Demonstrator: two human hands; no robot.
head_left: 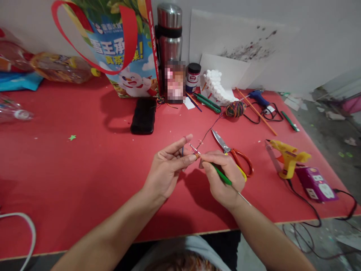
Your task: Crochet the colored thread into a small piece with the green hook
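Observation:
My right hand [225, 177] is closed around a crochet hook [222, 175] with a green grip; its bare metal shaft sticks out behind. The hook's tip meets a small piece of multicoloured yarn work [196, 154], pinched between the thumb and a finger of my left hand [172, 162]. Yarn loops round a raised finger of that hand. From there a strand [210, 130] runs up to a multicoloured yarn ball [235, 109] farther back on the table. Just beyond my right hand lie open scissors [235, 152] with red-orange handles.
A red table [98, 180] spreads under my hands. At the back stand a colourful bag [135, 79], a steel flask [170, 41] and a dark-lidded jar [193, 77]. A black phone [143, 116] lies before them. On the right are a yellow glue gun [290, 156] and a purple box [316, 184] with cords.

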